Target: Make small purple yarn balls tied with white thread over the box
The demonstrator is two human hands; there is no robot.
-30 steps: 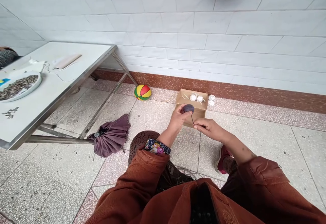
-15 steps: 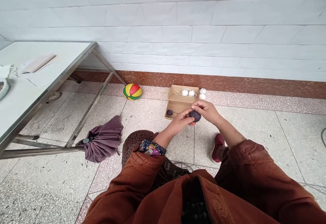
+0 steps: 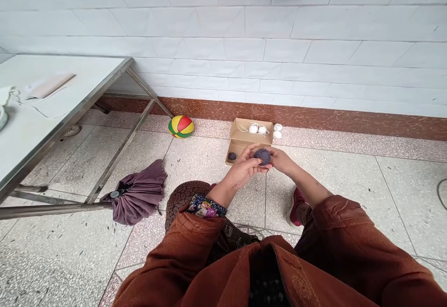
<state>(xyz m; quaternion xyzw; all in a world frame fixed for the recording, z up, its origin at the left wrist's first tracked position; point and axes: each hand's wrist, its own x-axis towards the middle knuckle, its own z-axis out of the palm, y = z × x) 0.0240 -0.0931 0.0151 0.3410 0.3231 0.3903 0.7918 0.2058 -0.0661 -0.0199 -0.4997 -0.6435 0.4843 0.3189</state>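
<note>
A dark purple-grey ball of yarn rests in my left hand, whose fingers and thumb are curled round it from the left and below. My right hand is closed against the ball's right side; its fingertips are partly hidden behind the yarn. Just beyond both hands, an open cardboard box stands on the floor. A smaller dark yarn ball lies in its left corner. Two white yarn balls with loose ends sit at the box's raised lid.
Two more white balls lie right of the box. A colourful ball sits by the wall. At left stand a metal-framed table and a folded purple umbrella. A patterned round seat is near my left forearm.
My right hand has come down from on top of the yarn ball to its right side. The ball has shifted slightly left and turned, with my left hand opening wider around it.
</note>
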